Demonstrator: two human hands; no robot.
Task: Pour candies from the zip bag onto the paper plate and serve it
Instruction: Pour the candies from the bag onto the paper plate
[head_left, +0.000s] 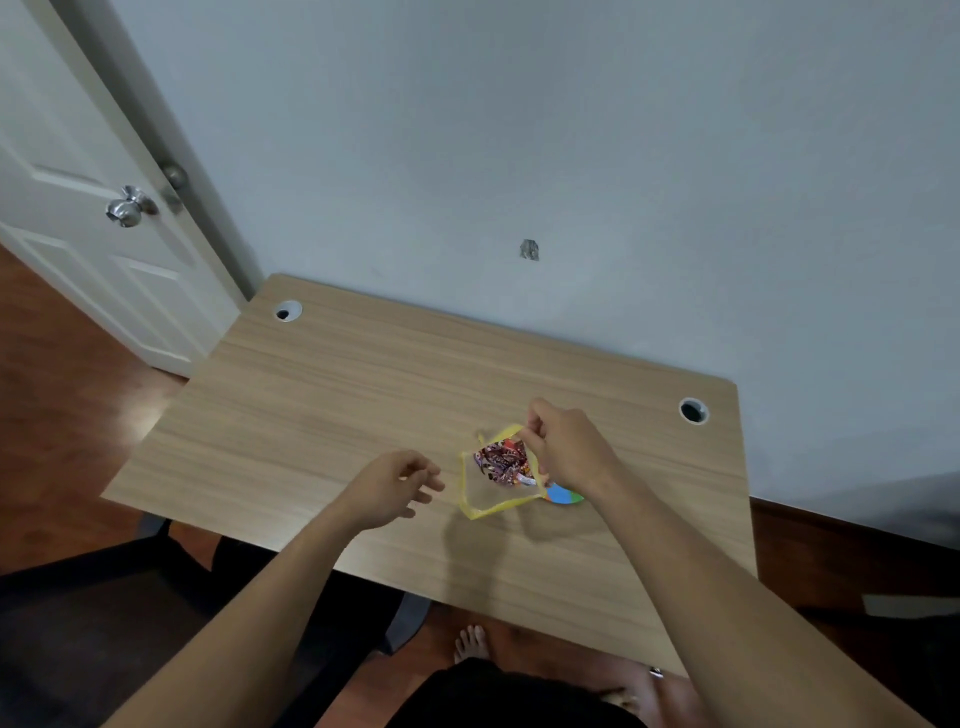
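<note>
A clear zip bag (480, 493) with yellow edges hangs just above the wooden table (322, 410), right of centre. Several wrapped candies (501, 462) are bunched in its upper part. My right hand (566, 447) is shut on the bag's top edge. Under the bag and my right wrist lies a colourful paper plate (563, 495), of which only a blue, orange and green sliver shows. My left hand (392, 486) hovers to the left of the bag with fingers apart, holding nothing.
The table has two round cable holes, one at the far left (287, 311) and one at the far right (693, 411). A wall stands right behind it. A white door (78, 234) is at the left, a dark chair (156, 597) below the table's near edge.
</note>
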